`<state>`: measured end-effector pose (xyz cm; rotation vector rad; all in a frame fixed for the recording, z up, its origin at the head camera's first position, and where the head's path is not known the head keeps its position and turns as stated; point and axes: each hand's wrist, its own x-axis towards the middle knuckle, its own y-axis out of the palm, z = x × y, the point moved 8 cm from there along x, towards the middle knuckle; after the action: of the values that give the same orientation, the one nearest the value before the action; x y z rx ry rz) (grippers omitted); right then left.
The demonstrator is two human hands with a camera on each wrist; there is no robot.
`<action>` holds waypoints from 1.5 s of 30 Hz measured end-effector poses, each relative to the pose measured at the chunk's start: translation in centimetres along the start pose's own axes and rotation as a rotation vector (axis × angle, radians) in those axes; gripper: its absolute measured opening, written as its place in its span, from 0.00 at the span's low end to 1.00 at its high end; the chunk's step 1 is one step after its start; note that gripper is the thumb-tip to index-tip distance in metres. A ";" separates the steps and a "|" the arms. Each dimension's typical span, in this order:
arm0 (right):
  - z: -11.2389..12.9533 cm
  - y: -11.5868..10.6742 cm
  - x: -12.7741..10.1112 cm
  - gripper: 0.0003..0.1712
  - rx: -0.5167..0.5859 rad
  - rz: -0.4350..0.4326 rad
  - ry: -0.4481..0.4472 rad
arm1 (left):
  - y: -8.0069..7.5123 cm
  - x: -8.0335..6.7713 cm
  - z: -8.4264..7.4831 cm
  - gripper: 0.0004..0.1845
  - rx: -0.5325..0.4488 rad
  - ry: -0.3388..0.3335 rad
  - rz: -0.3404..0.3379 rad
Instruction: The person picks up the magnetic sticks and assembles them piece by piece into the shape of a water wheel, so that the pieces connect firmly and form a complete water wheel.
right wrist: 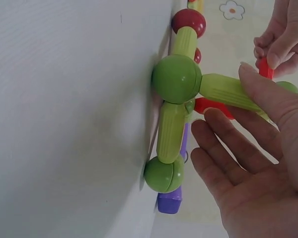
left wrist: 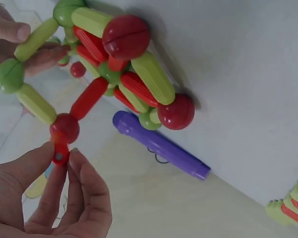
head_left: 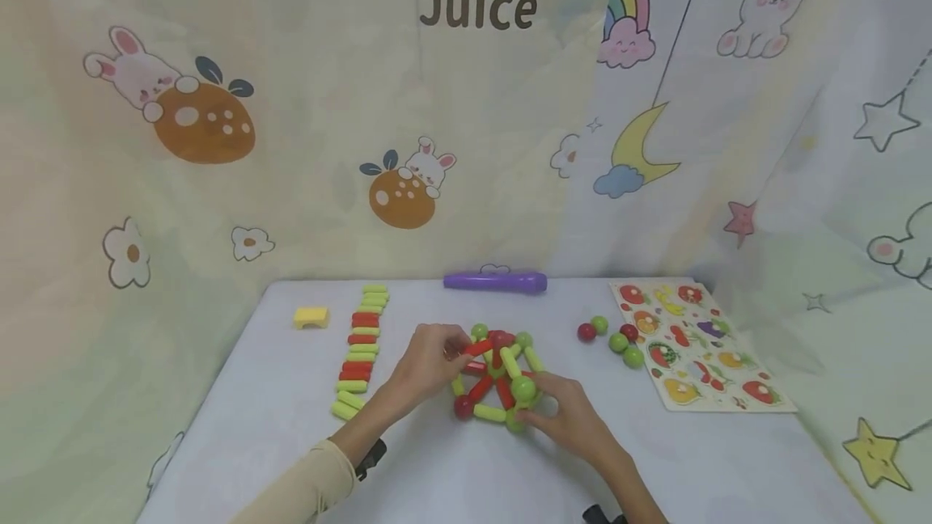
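Note:
A frame of magnetic rods and balls, red and green, stands on the table, with a green ball (left wrist: 110,73) at its middle. My left hand (head_left: 431,358) pinches a red rod (left wrist: 60,154) between thumb and fingertips. That rod's far end meets a raised red ball (left wrist: 64,128), from which a red rod (left wrist: 88,98) and a green rod (left wrist: 37,103) run. At the near right side my right hand (head_left: 571,419) holds a yellow-green rod (right wrist: 229,92) with its thumb against it and fingers behind. This rod rises from a green ball (right wrist: 177,78) on the table.
Loose green and red rods (head_left: 362,348) lie in a column at left, near a yellow arched block (head_left: 311,317). Behind the frame lies a purple stick (head_left: 495,282). Several loose balls (head_left: 618,342) sit at right beside a fruit picture board (head_left: 702,346).

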<state>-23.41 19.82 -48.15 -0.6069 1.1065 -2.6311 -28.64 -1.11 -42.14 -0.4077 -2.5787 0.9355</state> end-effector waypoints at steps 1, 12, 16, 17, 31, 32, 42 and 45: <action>0.0 0.1 0.0 0.28 0.004 0.002 -0.002 | 0.1 -0.1 0.0 0.04 -0.003 0.002 -0.009; 0.0 0.4 0.1 0.24 0.022 0.019 0.007 | 0.7 -0.8 0.1 0.06 -0.023 -0.029 -0.008; -0.2 -0.6 -0.4 0.25 0.031 0.026 0.040 | 0.2 -0.7 0.2 0.09 -0.045 -0.003 0.004; -0.3 -1.0 -0.5 0.25 0.041 0.024 0.046 | -0.2 -0.7 0.5 0.09 -0.048 -0.002 0.000; -0.1 -5.3 -1.7 0.21 0.017 -0.019 -0.009 | -8.7 -1.6 14.0 0.03 0.387 -0.255 0.077; -0.1 -5.4 -1.7 0.20 0.014 -0.020 -0.005 | -8.5 -2.2 14.1 0.03 0.399 -0.243 0.119; -1.1 -5.7 -1.5 0.18 0.033 -0.037 0.084 | -6.7 -5.1 12.6 0.06 0.610 -0.057 0.217; -1.3 -5.3 -1.6 0.18 0.047 -0.024 0.103 | -6.1 -5.2 12.3 0.05 0.705 0.031 0.218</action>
<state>-22.83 24.88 -45.57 -0.4829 1.0677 -2.7281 -30.18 -14.43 -48.11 -0.4871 -2.0139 1.7940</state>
